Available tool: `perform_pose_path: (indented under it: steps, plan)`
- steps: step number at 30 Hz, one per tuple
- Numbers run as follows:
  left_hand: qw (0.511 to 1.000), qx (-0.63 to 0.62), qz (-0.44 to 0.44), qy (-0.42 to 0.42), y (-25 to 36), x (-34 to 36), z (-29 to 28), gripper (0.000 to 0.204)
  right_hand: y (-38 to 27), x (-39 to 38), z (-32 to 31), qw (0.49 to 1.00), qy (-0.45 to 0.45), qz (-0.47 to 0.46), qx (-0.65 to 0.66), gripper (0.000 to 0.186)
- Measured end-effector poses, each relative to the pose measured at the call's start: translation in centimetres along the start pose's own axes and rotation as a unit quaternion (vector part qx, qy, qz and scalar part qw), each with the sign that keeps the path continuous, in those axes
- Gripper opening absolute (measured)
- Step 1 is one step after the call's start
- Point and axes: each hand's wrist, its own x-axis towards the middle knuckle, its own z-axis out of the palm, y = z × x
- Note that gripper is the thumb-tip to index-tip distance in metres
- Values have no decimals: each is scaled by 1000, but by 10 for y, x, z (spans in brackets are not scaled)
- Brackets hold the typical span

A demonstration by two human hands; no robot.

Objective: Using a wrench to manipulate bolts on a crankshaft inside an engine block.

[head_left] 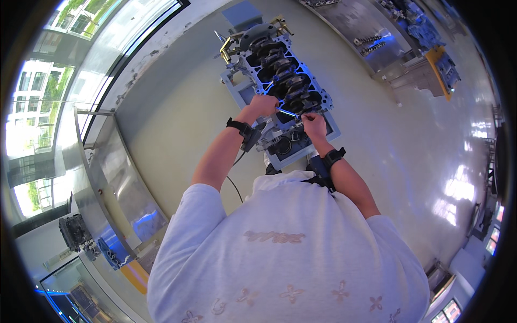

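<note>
An engine block (318,92) with a dark crankshaft (281,67) in it sits on a grey wheeled stand with a tray (334,134). At its near end, a slim shiny metal tool (286,112) spans between my two hands. My left hand (263,104) is closed on the tool's left part, over the block's edge. My right hand (314,125) pinches around the tool's right end at the block's lower right; what exactly lies inside those fingers is small. Both wrists wear black straps.
A steel bench (377,54) with shafts and parts stands at the back right. Steel tables (129,183) run along the windows at left, with a dark engine assembly (75,234) at lower left. A black cable (235,188) hangs below my left wrist.
</note>
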Motion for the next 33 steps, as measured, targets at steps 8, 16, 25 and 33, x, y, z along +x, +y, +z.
perform_pose_path:
  steps: [8,16,25,33]
  plan:
    - [981,-95,-103,132,40,-65,37,22,-5,14,-12,987,-101,-114,49,22]
    - [840,-468,-235,140,90,-78,92,19,-26,19,-27,962,-89,-238,-96,23]
    - [718,-678,-148,57,152,-53,118,18,-24,28,-32,939,-142,-261,-175,23]
    - [656,-740,-148,10,148,-53,113,17,-37,14,-33,957,-146,-176,-180,20]
